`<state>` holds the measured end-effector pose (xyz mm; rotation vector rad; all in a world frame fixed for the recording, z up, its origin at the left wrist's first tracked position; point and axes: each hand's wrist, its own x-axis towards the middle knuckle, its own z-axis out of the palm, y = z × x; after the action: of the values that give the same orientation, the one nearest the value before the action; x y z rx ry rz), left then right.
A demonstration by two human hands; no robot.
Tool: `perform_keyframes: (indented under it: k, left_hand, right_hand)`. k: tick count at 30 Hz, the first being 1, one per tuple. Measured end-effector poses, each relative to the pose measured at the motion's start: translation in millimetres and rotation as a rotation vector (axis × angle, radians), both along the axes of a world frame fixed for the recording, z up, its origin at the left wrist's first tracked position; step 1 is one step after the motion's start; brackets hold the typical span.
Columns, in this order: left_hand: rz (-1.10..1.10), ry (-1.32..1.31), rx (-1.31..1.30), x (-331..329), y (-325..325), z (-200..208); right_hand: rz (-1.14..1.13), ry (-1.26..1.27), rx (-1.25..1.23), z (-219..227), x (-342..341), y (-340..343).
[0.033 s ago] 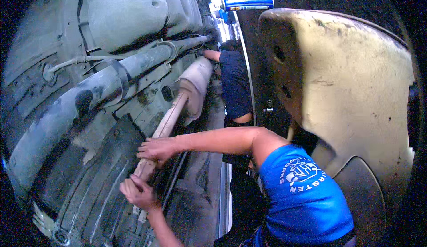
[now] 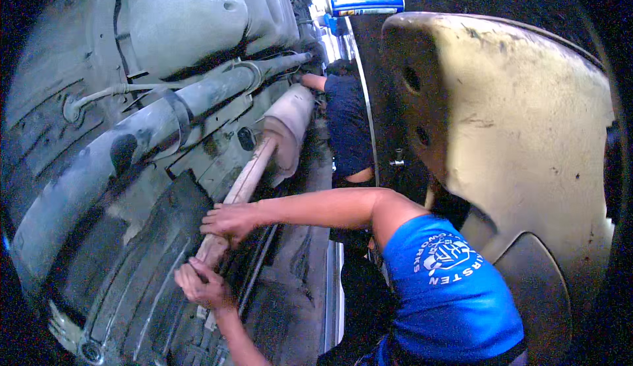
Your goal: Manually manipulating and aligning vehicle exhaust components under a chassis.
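A pale exhaust pipe (image 2: 249,173) slants beneath the grey underside of a vehicle, widening at its upper end into a muffler (image 2: 290,114). Both of my hands are closed around its lower part. My left hand (image 2: 203,283) is the lower one, fingers curled over the pipe near its end. Just above it, my right hand (image 2: 231,221) wraps the pipe from the right, the blue-sleeved arm bent. Beside the muffler's top, a co-worker in a dark shirt (image 2: 348,122) reaches in with one arm; that hand's grip is hidden.
A thick grey tube (image 2: 148,125) runs alongside on the left, below a rounded grey tank-like shell (image 2: 188,23). To the right stands a large beige panel (image 2: 521,102) with holes. A blue spray can (image 2: 366,2) lies at the top, beside the panel's upper corner.
My two hands and the exhaust pipe with its muffler have shifted very slightly to the left. The grip looks the same.
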<state>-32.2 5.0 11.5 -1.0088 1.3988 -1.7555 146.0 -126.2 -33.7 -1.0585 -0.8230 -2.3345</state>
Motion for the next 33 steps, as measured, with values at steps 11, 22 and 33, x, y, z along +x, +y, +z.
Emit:
perform_keyframes:
  k: [11,22,33]
  left_hand:
    - [-0.053,-0.023,-0.033,-7,0,0]
    - [-0.050,-0.096,0.095,4,8,16]
    - [-0.009,0.055,-0.040,-7,-4,0]
  right_hand:
    - [0.035,0.100,-0.031,-1,-27,-1]
    - [-0.010,0.103,-0.042,1,-23,-3]
    - [0.006,0.046,0.018,-2,-21,-3]
